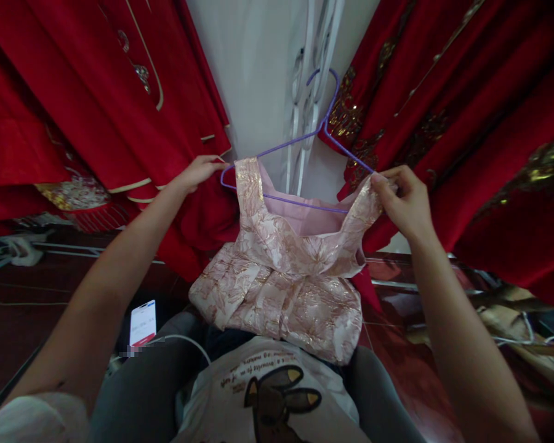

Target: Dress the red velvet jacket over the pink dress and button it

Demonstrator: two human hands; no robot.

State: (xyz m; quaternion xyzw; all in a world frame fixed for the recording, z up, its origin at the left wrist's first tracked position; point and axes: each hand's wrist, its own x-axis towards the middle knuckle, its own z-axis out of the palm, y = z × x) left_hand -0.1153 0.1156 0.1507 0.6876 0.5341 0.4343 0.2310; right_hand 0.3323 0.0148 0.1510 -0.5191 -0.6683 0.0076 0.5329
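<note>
A pink and gold brocade dress point(300, 246) hangs by its wide straps on a purple hanger point(290, 143). Its skirt is bunched up over my lap. The hanger's hook points up and away from me. My left hand point(202, 173) is closed in a pinch at the hanger's left end, just outside the left strap. At the other side, my right hand point(407, 200) pinches the right strap where it meets the hanger's end, with thumb and finger pressed on the fabric. The pink lining shows inside the neckline.
Red garments with gold trim point(180, 111) hang at the left, and more red sequined ones point(425, 123) at the right. Between them stands a pale wall point(253, 67) with white metal bars. A lit phone point(143, 323) with a cable lies by my left leg.
</note>
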